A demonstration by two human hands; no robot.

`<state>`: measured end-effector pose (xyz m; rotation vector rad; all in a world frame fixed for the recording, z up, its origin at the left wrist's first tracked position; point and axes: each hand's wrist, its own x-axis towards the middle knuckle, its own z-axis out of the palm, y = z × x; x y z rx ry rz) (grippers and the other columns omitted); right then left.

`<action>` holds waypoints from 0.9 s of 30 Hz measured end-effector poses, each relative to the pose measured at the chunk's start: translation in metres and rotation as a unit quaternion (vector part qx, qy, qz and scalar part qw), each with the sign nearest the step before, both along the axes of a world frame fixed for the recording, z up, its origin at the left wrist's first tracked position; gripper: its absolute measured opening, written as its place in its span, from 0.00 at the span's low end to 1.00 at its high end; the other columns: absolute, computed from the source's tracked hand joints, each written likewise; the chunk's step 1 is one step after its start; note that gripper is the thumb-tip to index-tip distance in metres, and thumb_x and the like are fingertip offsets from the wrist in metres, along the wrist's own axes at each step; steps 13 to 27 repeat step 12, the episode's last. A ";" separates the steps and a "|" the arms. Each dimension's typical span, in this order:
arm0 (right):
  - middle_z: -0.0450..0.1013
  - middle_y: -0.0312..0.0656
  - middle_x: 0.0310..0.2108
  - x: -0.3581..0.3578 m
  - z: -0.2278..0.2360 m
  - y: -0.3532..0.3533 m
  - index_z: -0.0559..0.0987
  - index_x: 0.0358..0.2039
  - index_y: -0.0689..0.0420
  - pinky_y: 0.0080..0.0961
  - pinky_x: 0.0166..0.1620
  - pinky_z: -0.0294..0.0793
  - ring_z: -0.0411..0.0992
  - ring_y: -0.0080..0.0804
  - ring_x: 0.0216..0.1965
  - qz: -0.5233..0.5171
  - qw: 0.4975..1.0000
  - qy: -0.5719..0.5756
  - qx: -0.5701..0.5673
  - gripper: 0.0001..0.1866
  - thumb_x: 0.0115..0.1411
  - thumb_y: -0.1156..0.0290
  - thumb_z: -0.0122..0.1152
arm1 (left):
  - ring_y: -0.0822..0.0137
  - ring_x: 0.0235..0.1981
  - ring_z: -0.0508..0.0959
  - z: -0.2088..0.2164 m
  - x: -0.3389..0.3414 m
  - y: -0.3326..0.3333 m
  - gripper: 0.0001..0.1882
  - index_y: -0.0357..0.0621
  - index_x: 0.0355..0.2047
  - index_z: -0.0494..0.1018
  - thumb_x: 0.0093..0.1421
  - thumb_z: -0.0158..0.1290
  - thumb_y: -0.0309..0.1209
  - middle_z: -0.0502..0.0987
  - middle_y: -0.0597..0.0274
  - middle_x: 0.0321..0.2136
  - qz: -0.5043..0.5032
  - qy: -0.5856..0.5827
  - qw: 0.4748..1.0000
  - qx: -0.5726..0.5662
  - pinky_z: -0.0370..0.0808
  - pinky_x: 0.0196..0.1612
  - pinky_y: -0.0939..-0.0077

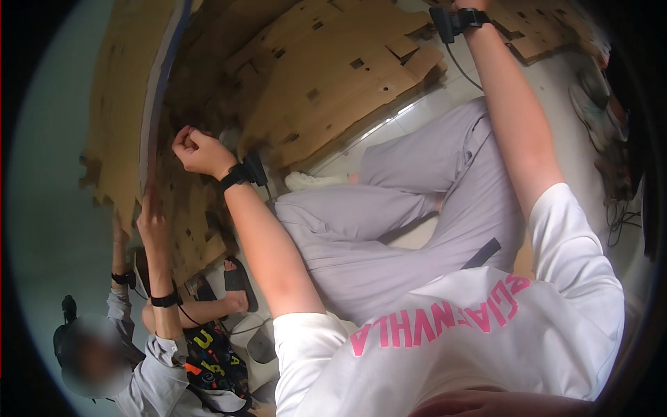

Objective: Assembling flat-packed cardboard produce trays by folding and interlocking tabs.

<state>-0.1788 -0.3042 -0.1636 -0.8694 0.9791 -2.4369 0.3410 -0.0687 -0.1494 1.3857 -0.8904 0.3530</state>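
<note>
My left hand (201, 151) is raised left of centre with its fingers curled together. Whatever it may hold is too hidden to make out. It is nearest to a brown cardboard sheet (187, 194) with small dark holes, and a long pale strip with a blue edge (154, 104) runs upward beside it. Stretched far forward, my right arm ends at the top edge, where only a sliver of my right hand (470, 4) shows; its fingers are out of the picture. Below it lies a broad cardboard piece (333, 76) with torn edges and square cutouts.
To my left, another person (149, 368) sits with both hands raised to the cardboard. A black sandal (240, 285) and a grey stool-like object (262, 344) are near that person. Shoes (590, 115) and loose cables (622, 219) lie at the right. My crossed legs fill the middle.
</note>
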 end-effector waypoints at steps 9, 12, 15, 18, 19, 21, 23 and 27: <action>0.63 0.62 0.66 0.023 -0.136 -0.037 0.50 0.74 0.61 0.62 0.54 0.74 0.69 0.64 0.60 0.423 0.805 -0.154 0.387 0.51 0.67 0.29 0.37 | 0.74 0.24 0.80 -0.019 -0.083 -0.007 0.15 0.35 0.45 0.80 0.65 0.54 0.34 0.82 0.60 0.25 -0.445 0.073 0.726 0.519 0.71 0.26 0.80; 0.56 0.60 0.71 0.018 -0.168 -0.038 0.43 0.75 0.59 0.66 0.56 0.71 0.67 0.64 0.62 0.427 0.774 -0.277 0.377 0.55 0.65 0.25 0.35 | 0.70 0.31 0.83 -0.046 -0.092 -0.007 0.20 0.35 0.52 0.77 0.68 0.54 0.39 0.84 0.58 0.34 -0.400 0.034 0.707 0.582 0.75 0.31 0.79; 0.56 0.60 0.71 0.018 -0.168 -0.038 0.43 0.75 0.59 0.66 0.56 0.71 0.67 0.64 0.62 0.427 0.774 -0.277 0.377 0.55 0.65 0.25 0.35 | 0.70 0.31 0.83 -0.046 -0.092 -0.007 0.20 0.35 0.52 0.77 0.68 0.54 0.39 0.84 0.58 0.34 -0.400 0.034 0.707 0.582 0.75 0.31 0.79; 0.56 0.60 0.71 0.018 -0.168 -0.038 0.43 0.75 0.59 0.66 0.56 0.71 0.67 0.64 0.62 0.427 0.774 -0.277 0.377 0.55 0.65 0.25 0.35 | 0.70 0.31 0.83 -0.046 -0.092 -0.007 0.20 0.35 0.52 0.77 0.68 0.54 0.39 0.84 0.58 0.34 -0.400 0.034 0.707 0.582 0.75 0.31 0.79; 0.56 0.60 0.71 0.018 -0.168 -0.038 0.43 0.75 0.59 0.66 0.56 0.71 0.67 0.64 0.62 0.427 0.774 -0.277 0.377 0.55 0.65 0.25 0.35 | 0.70 0.31 0.83 -0.046 -0.092 -0.007 0.20 0.35 0.52 0.77 0.68 0.54 0.39 0.84 0.58 0.34 -0.400 0.034 0.707 0.582 0.75 0.31 0.79; 0.56 0.60 0.71 0.018 -0.168 -0.038 0.43 0.75 0.59 0.66 0.56 0.71 0.67 0.64 0.62 0.427 0.774 -0.277 0.377 0.55 0.65 0.25 0.35 | 0.70 0.31 0.83 -0.046 -0.092 -0.007 0.20 0.35 0.52 0.77 0.68 0.54 0.39 0.84 0.58 0.34 -0.400 0.034 0.707 0.582 0.75 0.31 0.79; 0.56 0.60 0.71 0.018 -0.168 -0.038 0.43 0.75 0.59 0.66 0.56 0.71 0.67 0.64 0.62 0.427 0.774 -0.277 0.377 0.55 0.65 0.25 0.35 | 0.70 0.31 0.83 -0.046 -0.092 -0.007 0.20 0.35 0.52 0.77 0.68 0.54 0.39 0.84 0.58 0.34 -0.400 0.034 0.707 0.582 0.75 0.31 0.79; 0.56 0.60 0.71 0.018 -0.168 -0.038 0.43 0.75 0.59 0.66 0.56 0.71 0.67 0.64 0.62 0.427 0.774 -0.277 0.377 0.55 0.65 0.25 0.35 | 0.70 0.31 0.83 -0.046 -0.092 -0.007 0.20 0.35 0.52 0.77 0.68 0.54 0.39 0.84 0.58 0.34 -0.400 0.034 0.707 0.582 0.75 0.31 0.79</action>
